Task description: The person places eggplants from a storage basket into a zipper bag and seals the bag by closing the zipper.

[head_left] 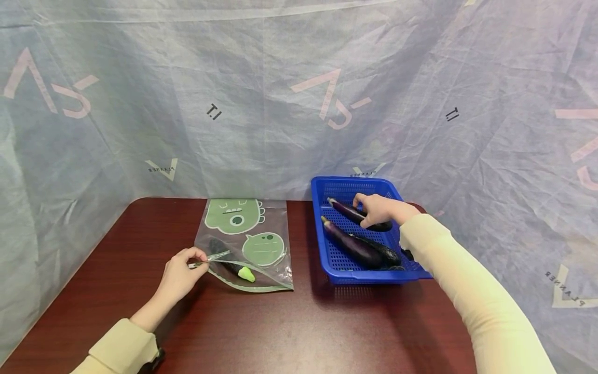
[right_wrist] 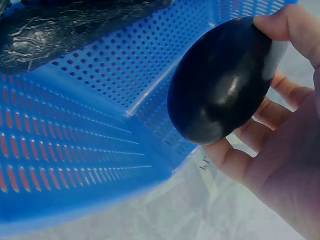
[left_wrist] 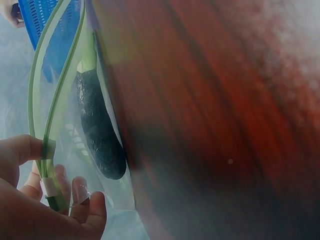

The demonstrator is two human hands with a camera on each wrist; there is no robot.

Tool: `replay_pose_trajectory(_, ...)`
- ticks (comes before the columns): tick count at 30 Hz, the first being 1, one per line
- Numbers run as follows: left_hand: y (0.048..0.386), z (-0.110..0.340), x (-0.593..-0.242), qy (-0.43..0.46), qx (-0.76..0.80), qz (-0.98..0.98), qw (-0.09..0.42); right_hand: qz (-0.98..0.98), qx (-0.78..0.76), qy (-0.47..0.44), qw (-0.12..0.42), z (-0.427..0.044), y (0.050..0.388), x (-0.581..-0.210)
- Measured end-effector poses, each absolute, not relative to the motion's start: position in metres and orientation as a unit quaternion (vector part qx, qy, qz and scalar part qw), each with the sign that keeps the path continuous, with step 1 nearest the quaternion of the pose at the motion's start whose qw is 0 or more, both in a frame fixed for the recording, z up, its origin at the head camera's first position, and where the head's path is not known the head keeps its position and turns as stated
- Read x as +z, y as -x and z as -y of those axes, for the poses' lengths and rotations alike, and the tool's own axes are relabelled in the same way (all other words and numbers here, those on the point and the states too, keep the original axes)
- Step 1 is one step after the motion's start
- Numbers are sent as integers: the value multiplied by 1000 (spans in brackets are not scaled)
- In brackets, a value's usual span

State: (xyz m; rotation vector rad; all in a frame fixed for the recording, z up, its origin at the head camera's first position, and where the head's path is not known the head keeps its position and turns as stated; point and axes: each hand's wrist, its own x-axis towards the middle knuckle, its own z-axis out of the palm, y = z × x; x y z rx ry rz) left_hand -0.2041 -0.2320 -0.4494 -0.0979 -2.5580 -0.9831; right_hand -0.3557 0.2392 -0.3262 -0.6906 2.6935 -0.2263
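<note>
Eggplant (head_left: 344, 210), long and dark purple, lies slantwise in the far part of a blue basket (head_left: 322, 249) on the right of the table (head_left: 303, 332), held by the right hand (head_left: 379, 209), whose thumb and fingers curl round its right end; the palm and sleeve cover some of the basket's right side, and whether the vegetable touches the basket floor I cannot tell. Nearer in the basket lies a second eggplant (head_left: 350, 245), partly covering a wrinkled dark vegetable (head_left: 386, 252) behind it, so that one's full length is hidden. The right wrist view foreshortens the gripped piece into a glossy oval, its far end out of sight. To the left, a clear zip bag (head_left: 224, 208) printed with green cartoon figures lies with its mouth gaping at the near side. The left hand (head_left: 182, 272) pinches the left end of that mouth between thumb and fingers (a small white piece, perhaps the slider, shows there). Inside lies a dark vegetable with a pale green end (left_wrist: 102, 125), its far part blurred by the plastic in the head view. A dark wristband (head_left: 153, 360) at the left cuff is mostly cut off by the near edge.
</note>
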Motion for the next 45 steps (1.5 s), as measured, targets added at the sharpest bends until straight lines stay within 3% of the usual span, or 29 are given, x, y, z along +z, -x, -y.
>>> replay_pose_trajectory(16,203,234,-446,39,-351,916,190,-948,-91,256,164,-220,341,-296)
replay_pose_trajectory(45,202,232,-452,33,-354,913,198,-926,-132,350,53,-182,300,-267)
